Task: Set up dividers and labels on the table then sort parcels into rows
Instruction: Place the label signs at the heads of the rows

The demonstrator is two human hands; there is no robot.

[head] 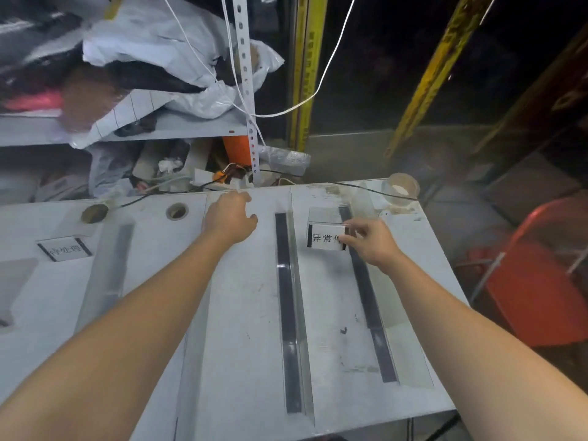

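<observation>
On the table [248,313], right hand [372,243] grip pinching label [324,238], left hand [230,219] grip unclear

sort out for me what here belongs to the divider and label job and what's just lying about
Job:
- table
- dividers, clear with dark strips
- label stand, pinched by the right hand
- second label, far left

Lying about:
- plastic bags on the shelf
- red chair
- black cable across the table's far corner

we log centre divider [288,310] and right divider [366,291]: clear, dark-based, lengthwise on white table [248,313] | left label [65,248]: tilted, far left | right label [326,238]: upright between them, our right hand [372,243] pinching it
</observation>
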